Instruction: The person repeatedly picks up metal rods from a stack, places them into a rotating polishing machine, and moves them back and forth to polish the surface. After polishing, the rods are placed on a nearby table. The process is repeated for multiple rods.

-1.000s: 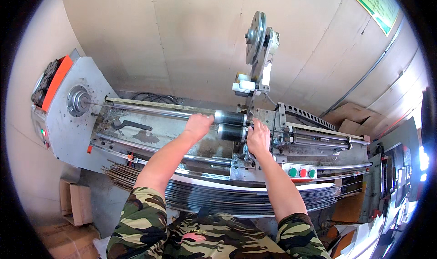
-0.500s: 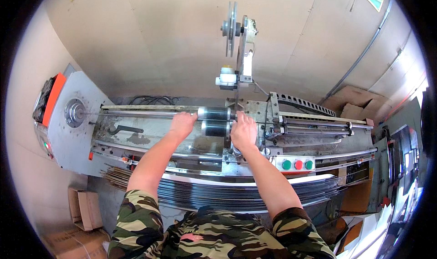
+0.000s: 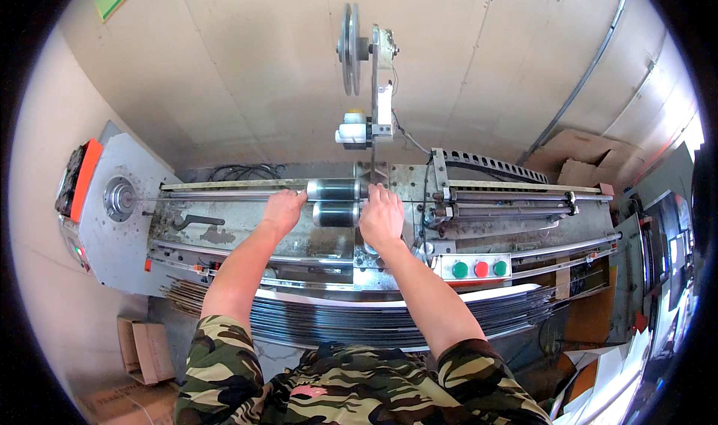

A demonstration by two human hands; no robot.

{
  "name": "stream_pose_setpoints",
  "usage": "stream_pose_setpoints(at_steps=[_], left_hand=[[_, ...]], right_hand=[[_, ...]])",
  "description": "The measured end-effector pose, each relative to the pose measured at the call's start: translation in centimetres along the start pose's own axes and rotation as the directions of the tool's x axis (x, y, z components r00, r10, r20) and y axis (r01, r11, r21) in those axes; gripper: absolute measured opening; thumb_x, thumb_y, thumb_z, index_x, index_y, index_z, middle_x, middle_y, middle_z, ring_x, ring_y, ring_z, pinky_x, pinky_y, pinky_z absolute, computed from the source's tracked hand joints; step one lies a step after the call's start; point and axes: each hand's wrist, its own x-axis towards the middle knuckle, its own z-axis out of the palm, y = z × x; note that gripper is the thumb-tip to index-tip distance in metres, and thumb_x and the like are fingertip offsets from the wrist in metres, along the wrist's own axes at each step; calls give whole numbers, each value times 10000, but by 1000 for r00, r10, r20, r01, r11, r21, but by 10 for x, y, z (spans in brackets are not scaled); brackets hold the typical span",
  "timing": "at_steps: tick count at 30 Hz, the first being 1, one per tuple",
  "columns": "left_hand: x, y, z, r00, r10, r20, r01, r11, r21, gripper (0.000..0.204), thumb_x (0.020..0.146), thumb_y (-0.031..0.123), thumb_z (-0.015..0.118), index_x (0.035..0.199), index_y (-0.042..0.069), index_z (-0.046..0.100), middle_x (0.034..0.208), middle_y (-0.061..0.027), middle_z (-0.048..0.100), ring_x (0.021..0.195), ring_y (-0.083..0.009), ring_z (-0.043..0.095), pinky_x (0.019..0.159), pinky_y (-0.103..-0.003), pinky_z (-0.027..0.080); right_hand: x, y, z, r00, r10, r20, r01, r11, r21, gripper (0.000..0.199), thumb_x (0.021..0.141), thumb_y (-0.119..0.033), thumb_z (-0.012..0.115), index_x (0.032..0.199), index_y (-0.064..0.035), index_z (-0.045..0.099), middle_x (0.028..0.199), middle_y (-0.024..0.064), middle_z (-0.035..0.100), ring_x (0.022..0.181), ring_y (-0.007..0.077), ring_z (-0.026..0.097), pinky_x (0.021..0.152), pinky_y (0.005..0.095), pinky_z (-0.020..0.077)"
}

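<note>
A long grey winding machine [image 3: 224, 234] lies across the view. Two shiny metal rollers [image 3: 335, 190] sit at its middle, on a thin rod running to the left. My left hand [image 3: 283, 210] presses against the left ends of the rollers, fingers curled on the rod. My right hand [image 3: 381, 214] rests against their right ends, fingers bent over the machine's carriage. I cannot tell how firmly either hand grips. A vertical post with a pulley wheel [image 3: 348, 38] rises just behind the rollers.
A grey end plate with a round chuck [image 3: 118, 198] and orange cover [image 3: 84, 178] stands at left. Green and red buttons [image 3: 480, 269] sit right of my right arm. Stacked thin metal strips [image 3: 389, 316] lie along the front. Cardboard boxes [image 3: 142, 348] sit on the floor.
The view has shifted so the machine sits more centred and the post upright. Both hands stay at the ends of the rollers.
</note>
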Motion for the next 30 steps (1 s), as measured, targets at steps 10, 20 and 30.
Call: stream_pose_setpoints(at_steps=[10, 20, 30], left_hand=[[-4, 2, -9, 999, 27, -23, -28, 999, -45, 173, 825, 49, 541, 983, 78, 606, 850, -128, 660, 895, -326, 643, 748, -463, 525], [-5, 4, -8, 998, 1, 64, -3, 1000, 22, 249, 848, 73, 536, 1081, 79, 621, 926, -117, 685, 956, -307, 652, 802, -433, 530], [-7, 0, -3, 997, 31, -77, -35, 999, -40, 161, 797, 49, 562, 950, 76, 602, 842, -129, 674, 872, -334, 649, 730, -459, 529]], right_hand=[[-5, -3, -1, 1000, 14, -21, -13, 999, 37, 404, 889, -162, 575, 1271, -31, 561, 1329, 175, 583, 1221, 325, 531, 1059, 451, 374], [-9, 0, 1, 998, -22, -61, 24, 999, 30, 403, 862, -143, 596, 1245, -23, 573, 1304, 182, 598, 1180, 330, 555, 1035, 453, 393], [-7, -3, 0, 998, -13, -61, 15, 999, 39, 395, 870, -150, 579, 1241, -16, 582, 1310, 184, 598, 1178, 328, 558, 1041, 447, 393]])
